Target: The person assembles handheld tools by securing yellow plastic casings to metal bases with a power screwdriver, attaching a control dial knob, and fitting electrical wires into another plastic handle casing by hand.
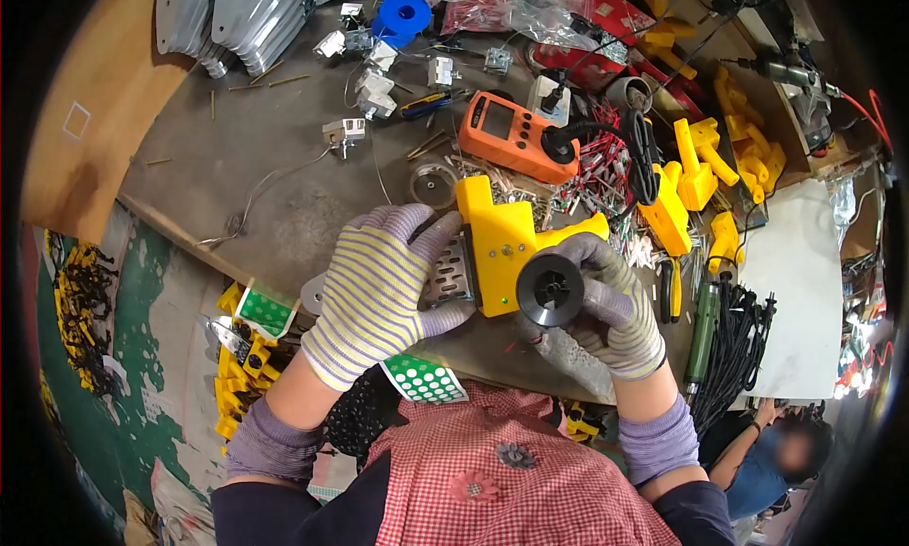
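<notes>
My left hand (383, 290), in a striped glove, grips the perforated metal part (449, 271) joined to a yellow plastic housing (497, 248). Its thumb and fingers lie along the housing's left edge. At the housing's right side, my right hand (615, 304), gloved too, has its fingers curled round a round black knob-like part (550, 290). A yellow handle (578, 230) sticks out to the right behind that black part. Just above the housing lies an orange meter (519, 137) with a black plug in it.
Small white switches (344, 131), a blue spool (403, 16) and a tape roll (434, 184) lie on the bench (294, 200). Yellow housings (666, 214), red wires and black cables (734, 347) crowd the right. A person (762, 461) is at the lower right.
</notes>
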The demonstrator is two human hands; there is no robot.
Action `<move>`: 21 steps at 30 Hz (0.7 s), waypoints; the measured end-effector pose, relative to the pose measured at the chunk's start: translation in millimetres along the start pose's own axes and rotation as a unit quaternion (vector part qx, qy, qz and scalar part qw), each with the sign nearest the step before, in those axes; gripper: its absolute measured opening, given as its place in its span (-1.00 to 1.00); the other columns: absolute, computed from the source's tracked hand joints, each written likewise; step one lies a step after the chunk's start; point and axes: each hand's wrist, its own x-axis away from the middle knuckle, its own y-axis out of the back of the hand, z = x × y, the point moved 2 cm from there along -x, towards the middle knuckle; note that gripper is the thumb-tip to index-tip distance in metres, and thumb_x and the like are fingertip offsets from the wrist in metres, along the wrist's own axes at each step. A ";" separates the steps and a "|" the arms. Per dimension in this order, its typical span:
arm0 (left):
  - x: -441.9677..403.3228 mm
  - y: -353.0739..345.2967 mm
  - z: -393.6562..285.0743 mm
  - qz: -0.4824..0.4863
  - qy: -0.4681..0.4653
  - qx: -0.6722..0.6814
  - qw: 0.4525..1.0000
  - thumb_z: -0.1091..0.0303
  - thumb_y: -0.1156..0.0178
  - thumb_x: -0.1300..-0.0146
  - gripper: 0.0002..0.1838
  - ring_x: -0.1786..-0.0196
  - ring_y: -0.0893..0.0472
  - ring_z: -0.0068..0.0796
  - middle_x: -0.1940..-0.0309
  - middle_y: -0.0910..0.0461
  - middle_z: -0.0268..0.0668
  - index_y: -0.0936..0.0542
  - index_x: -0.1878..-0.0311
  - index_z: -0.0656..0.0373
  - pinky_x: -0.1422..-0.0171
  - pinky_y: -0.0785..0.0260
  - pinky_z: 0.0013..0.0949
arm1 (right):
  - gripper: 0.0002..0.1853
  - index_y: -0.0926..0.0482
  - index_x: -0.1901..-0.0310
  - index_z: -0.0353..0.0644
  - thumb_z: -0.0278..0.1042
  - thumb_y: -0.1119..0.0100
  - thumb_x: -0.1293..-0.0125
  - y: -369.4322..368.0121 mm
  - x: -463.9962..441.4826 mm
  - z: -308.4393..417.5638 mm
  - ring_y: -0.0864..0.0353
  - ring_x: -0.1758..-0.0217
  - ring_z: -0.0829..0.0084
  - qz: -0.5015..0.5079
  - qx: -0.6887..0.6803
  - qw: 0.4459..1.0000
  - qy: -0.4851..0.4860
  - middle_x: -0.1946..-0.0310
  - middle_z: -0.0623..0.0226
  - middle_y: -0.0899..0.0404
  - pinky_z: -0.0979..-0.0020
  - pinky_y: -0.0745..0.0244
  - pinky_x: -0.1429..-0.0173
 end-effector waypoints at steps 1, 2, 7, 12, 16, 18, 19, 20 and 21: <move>-0.8 0.3 0.0 0.003 0.001 0.002 1.000 -0.16 -0.54 0.15 -0.08 -0.17 -0.53 -0.06 -0.15 -0.51 -0.14 -0.57 -0.31 0.12 -0.29 -0.34 0.05 | -0.65 -0.52 0.04 -0.18 -0.32 -0.43 -0.22 3.3 -1.7 -2.4 -0.71 0.02 0.38 0.023 0.000 1.000 0.016 0.05 0.20 -0.65 0.35 -0.70 -0.08; -0.3 1.0 -0.2 -0.040 -0.022 -0.007 0.999 -0.15 -0.54 0.14 -0.15 -0.09 -0.58 -0.08 -0.04 -0.57 -0.17 -0.61 -0.24 0.11 -0.22 -0.38 0.02 | -0.64 -0.54 0.02 -0.19 -0.31 -0.45 -0.22 8.9 -4.1 -6.1 -0.69 -0.03 0.38 0.045 0.000 0.998 0.032 0.03 0.20 -0.64 0.34 -0.68 -0.13; -4.9 9.9 -26.6 -0.135 -0.034 0.199 0.970 0.07 -0.49 -0.05 -0.59 0.13 -0.62 -0.18 0.24 -0.65 -0.27 -0.71 0.07 0.07 -0.09 -0.40 -0.08 | -0.59 -0.57 0.04 -0.21 -0.29 -0.54 -0.14 9.3 -2.1 -5.5 -0.62 -0.18 0.31 0.065 0.092 0.992 0.058 -0.06 0.14 -0.60 0.26 -0.54 -0.34; -4.4 20.9 -36.4 -0.069 -0.161 0.144 0.974 0.21 -0.49 0.02 -0.70 0.15 -0.64 -0.30 0.29 -0.68 -0.46 -0.75 0.18 0.00 -0.08 -0.41 -0.12 | -0.58 -0.64 -0.03 -0.23 -0.35 -0.55 -0.15 -6.2 13.9 6.7 -0.62 -0.19 0.32 0.057 0.115 0.992 0.017 -0.07 0.15 -0.62 0.26 -0.50 -0.34; 6.1 24.5 -45.3 -0.008 -0.251 0.057 0.966 0.04 -0.39 -0.10 -0.60 0.10 -0.63 -0.24 0.24 -0.67 -0.39 -0.74 0.04 0.02 -0.09 -0.42 -0.10 | -0.56 -0.68 -0.03 -0.22 -0.28 -0.60 -0.14 7.8 13.1 4.7 -0.67 -0.05 0.46 0.105 0.412 0.902 0.078 0.08 0.37 -0.68 0.36 -0.54 -0.19; -3.1 24.7 -30.2 -0.011 -0.123 0.073 0.990 -0.05 -0.44 -0.03 -0.39 0.01 -0.61 -0.14 0.11 -0.65 -0.25 -0.68 -0.13 0.08 -0.14 -0.41 -0.05 | -0.60 -0.69 -0.02 -0.20 -0.29 -0.57 -0.18 -0.9 15.7 13.3 -0.67 0.04 0.44 0.033 0.400 0.915 0.042 0.14 0.34 -0.67 0.40 -0.55 -0.11; -5.8 24.6 -21.9 -0.013 -0.057 0.081 0.995 -0.10 -0.46 0.00 -0.27 -0.03 -0.59 -0.09 0.05 -0.63 -0.18 -0.64 -0.21 0.11 -0.16 -0.41 -0.03 | -0.62 -0.69 -0.02 -0.19 -0.36 -0.53 -0.15 -3.4 10.1 17.7 -0.68 0.08 0.36 -0.020 0.396 0.911 0.116 0.16 0.30 -0.64 0.38 -0.56 -0.06; -1.0 19.9 -9.8 -0.066 -0.002 0.051 0.996 -0.26 -0.50 0.16 0.06 -0.15 -0.52 0.04 -0.14 -0.52 0.00 -0.49 -0.39 0.20 -0.27 -0.36 0.02 | -0.62 -0.69 -0.01 -0.18 -0.40 -0.51 -0.13 -1.3 0.8 22.8 -0.67 0.07 0.33 -0.020 0.480 0.855 0.196 0.15 0.29 -0.63 0.37 -0.56 -0.04; -1.1 17.3 -1.8 -0.026 0.020 -0.036 0.999 -0.36 -0.51 0.31 0.22 -0.19 -0.50 0.05 -0.23 -0.45 0.03 -0.44 -0.43 0.20 -0.34 -0.31 0.03 | -0.61 -0.69 -0.01 -0.18 -0.44 -0.49 -0.10 0.1 -7.9 27.1 -0.67 0.07 0.29 -0.020 0.555 0.785 0.275 0.14 0.27 -0.61 0.37 -0.56 -0.02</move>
